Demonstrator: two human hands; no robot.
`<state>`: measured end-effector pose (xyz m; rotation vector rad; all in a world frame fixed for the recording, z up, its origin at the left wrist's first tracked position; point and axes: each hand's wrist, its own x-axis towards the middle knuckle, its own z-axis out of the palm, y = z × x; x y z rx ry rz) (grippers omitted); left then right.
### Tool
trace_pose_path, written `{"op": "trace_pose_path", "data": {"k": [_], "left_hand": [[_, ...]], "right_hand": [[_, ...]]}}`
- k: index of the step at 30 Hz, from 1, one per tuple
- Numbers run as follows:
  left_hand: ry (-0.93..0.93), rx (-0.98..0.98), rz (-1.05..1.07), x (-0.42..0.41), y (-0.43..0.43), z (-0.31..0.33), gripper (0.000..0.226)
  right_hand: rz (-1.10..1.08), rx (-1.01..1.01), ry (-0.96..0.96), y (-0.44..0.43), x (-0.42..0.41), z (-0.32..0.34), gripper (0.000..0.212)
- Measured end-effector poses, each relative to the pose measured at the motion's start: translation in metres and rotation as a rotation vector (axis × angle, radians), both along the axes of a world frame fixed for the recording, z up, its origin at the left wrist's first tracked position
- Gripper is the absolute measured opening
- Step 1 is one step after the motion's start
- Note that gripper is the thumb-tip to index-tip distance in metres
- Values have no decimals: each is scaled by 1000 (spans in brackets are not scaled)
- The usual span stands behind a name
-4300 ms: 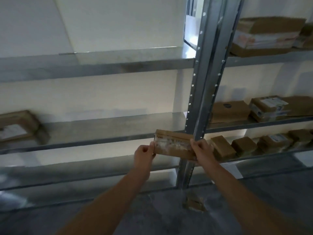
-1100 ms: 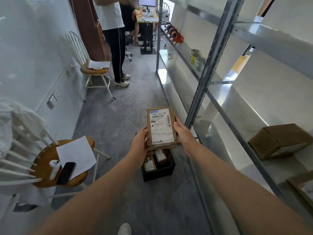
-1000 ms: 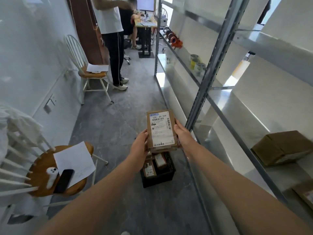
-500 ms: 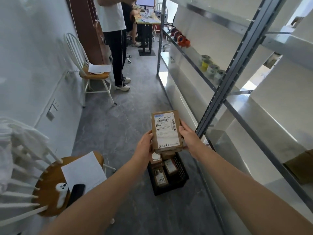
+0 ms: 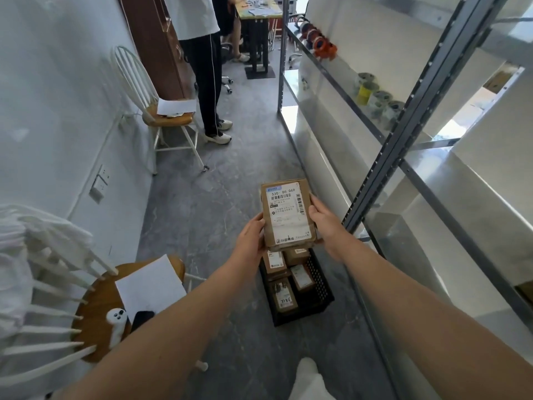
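I hold a small brown cardboard parcel upright in front of me, its white shipping label facing me. My left hand grips its left edge and my right hand grips its right edge. Directly below it on the grey floor stands a black plastic crate with several smaller labelled parcels inside.
A metal shelving rack runs along the right, with tape rolls on a far shelf. A wooden chair with paper and a phone is at lower left, another chair further on. A person stands in the aisle ahead.
Several seconds ago I held the parcel flat before the shelves. Since then I have turned down the aisle; the parcel stays in both hands and the crate has come closer below it.
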<state>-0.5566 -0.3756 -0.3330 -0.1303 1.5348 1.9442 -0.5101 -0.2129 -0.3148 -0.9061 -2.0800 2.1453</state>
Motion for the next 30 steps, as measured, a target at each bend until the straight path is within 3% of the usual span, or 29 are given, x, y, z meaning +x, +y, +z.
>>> {"op": "trace_pose_path", "data": {"k": [16,30], "left_hand": [[11,-77,42,-31,100,-2,40],[-90,-120,131,-55,137,-37,39]], "right_hand": [[77,-277,-14,109,-37,-15,44],[108,-194,-65,145,-71,-47,44]]}}
